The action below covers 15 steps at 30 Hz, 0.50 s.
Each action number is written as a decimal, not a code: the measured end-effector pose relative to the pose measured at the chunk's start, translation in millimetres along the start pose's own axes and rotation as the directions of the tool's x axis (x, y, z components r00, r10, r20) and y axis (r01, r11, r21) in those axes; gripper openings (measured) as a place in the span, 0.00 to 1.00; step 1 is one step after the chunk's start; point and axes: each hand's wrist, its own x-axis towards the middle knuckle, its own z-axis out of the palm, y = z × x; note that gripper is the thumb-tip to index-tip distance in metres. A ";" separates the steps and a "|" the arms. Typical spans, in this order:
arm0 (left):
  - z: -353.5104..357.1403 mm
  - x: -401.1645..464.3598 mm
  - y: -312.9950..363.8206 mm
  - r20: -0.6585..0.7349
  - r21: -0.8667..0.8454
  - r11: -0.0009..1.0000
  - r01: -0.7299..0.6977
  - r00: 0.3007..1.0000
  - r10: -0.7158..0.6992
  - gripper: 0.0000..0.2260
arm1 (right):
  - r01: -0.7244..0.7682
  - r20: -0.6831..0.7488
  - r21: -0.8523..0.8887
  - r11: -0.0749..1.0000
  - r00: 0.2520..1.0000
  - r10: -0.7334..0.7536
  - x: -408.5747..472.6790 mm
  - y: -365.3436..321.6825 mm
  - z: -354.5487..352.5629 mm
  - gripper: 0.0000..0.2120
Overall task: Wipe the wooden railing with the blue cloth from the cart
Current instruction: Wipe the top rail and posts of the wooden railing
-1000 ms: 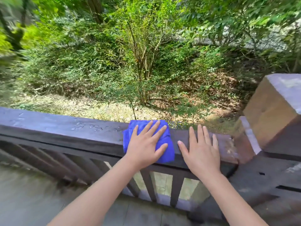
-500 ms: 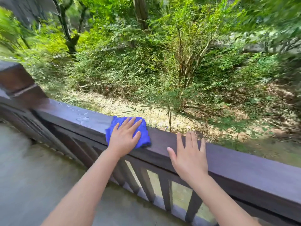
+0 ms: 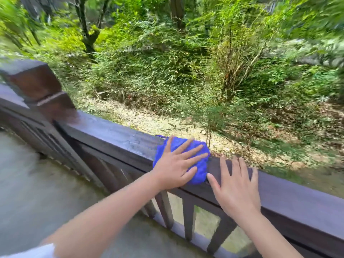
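A dark brown wooden railing (image 3: 111, 133) runs from the left post down to the right edge of the head view. A folded blue cloth (image 3: 200, 172) lies on its top face near the middle. My left hand (image 3: 176, 166) presses flat on the cloth with fingers spread. My right hand (image 3: 236, 187) rests flat on the bare rail just right of the cloth, fingers apart, holding nothing. The rail left of the cloth looks damp and shiny. No cart is in view.
A square wooden post (image 3: 35, 86) stands at the rail's left end. Slanted balusters (image 3: 188, 218) run under the rail. A grey paved floor (image 3: 37, 192) lies on my side. Beyond the rail the ground drops to leaf litter, shrubs and trees (image 3: 232, 75).
The cloth under my left hand slid left along the rail, away from the right post, then back close to my right hand. The view swung left, showing the left post.
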 end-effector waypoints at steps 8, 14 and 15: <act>5.7 -37.7 -116.0 -0.005 -0.084 0.990 0.110 0.994 -0.111 0.24 | 0.056 -0.005 0.042 0.998 0.998 -0.056 38.5 -100.1 11.9 0.33; 1.9 -26.2 -137.3 0.066 -0.126 0.731 0.671 0.741 -0.668 0.23 | 0.074 -0.018 0.027 0.997 0.997 -0.074 49.3 -128.6 15.5 0.32; 3.4 -22.6 -125.1 0.067 -0.125 0.700 0.703 0.710 -0.701 0.23 | 0.078 -0.028 0.027 0.997 0.997 -0.077 48.7 -129.1 13.7 0.32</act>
